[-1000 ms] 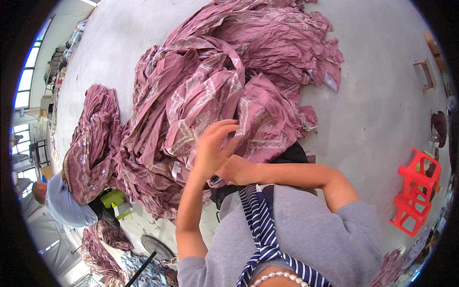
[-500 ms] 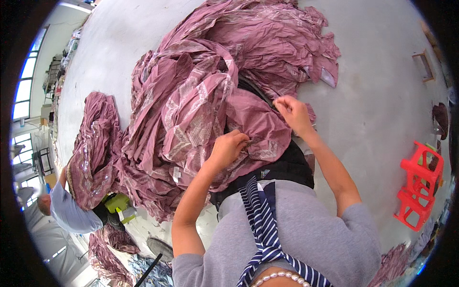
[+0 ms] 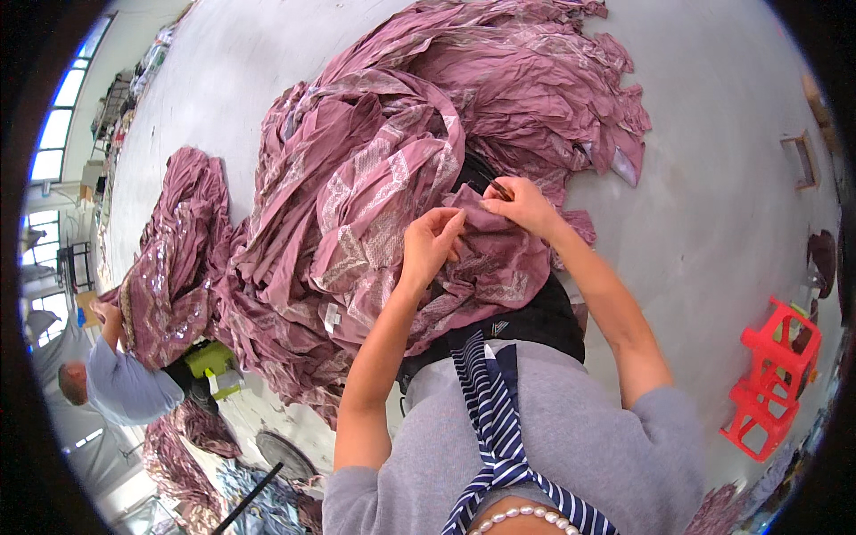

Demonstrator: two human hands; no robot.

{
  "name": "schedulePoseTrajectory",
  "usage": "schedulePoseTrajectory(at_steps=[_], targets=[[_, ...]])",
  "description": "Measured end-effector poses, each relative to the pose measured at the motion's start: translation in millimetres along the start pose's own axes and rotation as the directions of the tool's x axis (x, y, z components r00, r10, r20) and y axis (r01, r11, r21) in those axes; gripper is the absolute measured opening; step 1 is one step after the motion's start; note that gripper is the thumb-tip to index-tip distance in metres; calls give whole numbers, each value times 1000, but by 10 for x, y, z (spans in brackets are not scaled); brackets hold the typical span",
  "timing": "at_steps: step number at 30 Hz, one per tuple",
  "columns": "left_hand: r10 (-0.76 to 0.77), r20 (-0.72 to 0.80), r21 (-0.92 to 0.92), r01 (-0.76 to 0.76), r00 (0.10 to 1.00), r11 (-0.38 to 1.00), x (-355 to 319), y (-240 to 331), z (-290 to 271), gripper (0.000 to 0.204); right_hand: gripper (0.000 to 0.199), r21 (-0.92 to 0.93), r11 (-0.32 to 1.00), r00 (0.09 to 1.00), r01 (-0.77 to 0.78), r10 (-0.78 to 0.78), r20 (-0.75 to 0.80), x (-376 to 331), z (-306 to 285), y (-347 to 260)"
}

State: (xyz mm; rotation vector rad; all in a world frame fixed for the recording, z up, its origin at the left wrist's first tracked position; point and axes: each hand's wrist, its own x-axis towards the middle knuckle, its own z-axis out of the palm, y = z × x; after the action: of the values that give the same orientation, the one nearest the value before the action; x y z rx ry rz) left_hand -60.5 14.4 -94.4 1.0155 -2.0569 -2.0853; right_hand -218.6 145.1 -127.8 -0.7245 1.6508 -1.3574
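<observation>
Pale grey, the floor carried a heap of crumpled mauve cloth with white lacework-like print, bunched from its middle towards its left edge. Nearer that left edge sat a co-worker in a light blue top, beside another mauve bundle; near the right edge stood red plastic stools. A loose panel from the heap's near side lay over the person's black trousers, raised in a small fold between both hands. The left hand hovered at that fold, thumb and fingertips drawn nearly together; whether a thread or cloth edge was between them, I could not tell. The right hand, just beside it, was closed around a small dark tool, possibly thread snips, its tip pointing away from the body.

If that tool had a blade, the likeliest mishap was a nick in the panel or a fingertip, because the hands were so close and the cloth bunched beneath them. The heap's weight could also have dragged the panel off the lap, since little seemed to anchor it there.
</observation>
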Motion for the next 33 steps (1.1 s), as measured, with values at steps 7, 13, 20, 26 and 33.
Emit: schedulePoseTrajectory(at_steps=[7,13,20,26,33], targets=[[-15,18,-428,21,1000,903,-198,129,94,31,11,-20,989,974,147,-148,-170,-529,496,-366],[160,-115,-423,-194,980,885,-404,227,128,18,19,-263,877,886,401,-445,-133,-625,547,-447],[522,-229,230,-475,822,849,-556,396,63,14,29,-416,862,889,289,-403,-218,-687,278,-833],[649,-173,451,-526,741,721,-614,470,73,17,30,-220,968,986,121,-143,-87,-650,174,-918],[464,-101,161,-446,880,880,-681,307,111,16,18,88,994,989,68,-79,129,-453,306,-841]])
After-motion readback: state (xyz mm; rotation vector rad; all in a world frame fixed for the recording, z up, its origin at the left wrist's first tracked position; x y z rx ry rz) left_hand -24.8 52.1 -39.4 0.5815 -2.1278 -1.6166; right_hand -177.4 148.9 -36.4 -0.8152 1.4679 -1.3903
